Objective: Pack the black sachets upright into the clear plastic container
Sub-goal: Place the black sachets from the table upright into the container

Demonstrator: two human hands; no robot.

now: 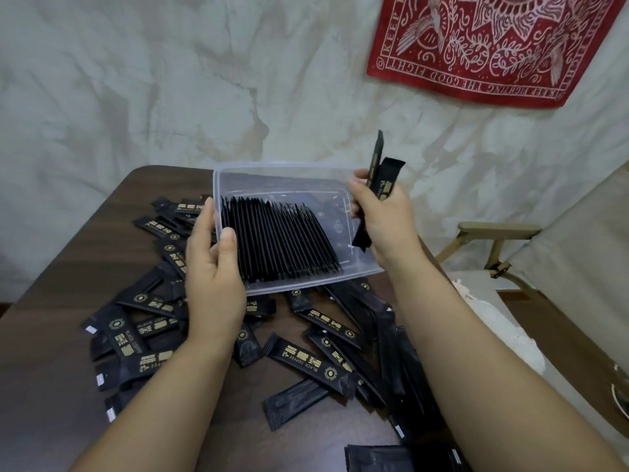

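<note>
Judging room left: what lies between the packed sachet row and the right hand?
Head view: only bare floor of the clear plastic container lies between the upright black sachets and the right hand.

A dark brown, wood-grained surface (51,267) with a rounded far corner fills the lower left and middle of the frame. Loose black sachets (308,361) with gold print lie flat on it, scattered and overlapping, from middle left down to the bottom right edge.
</note>
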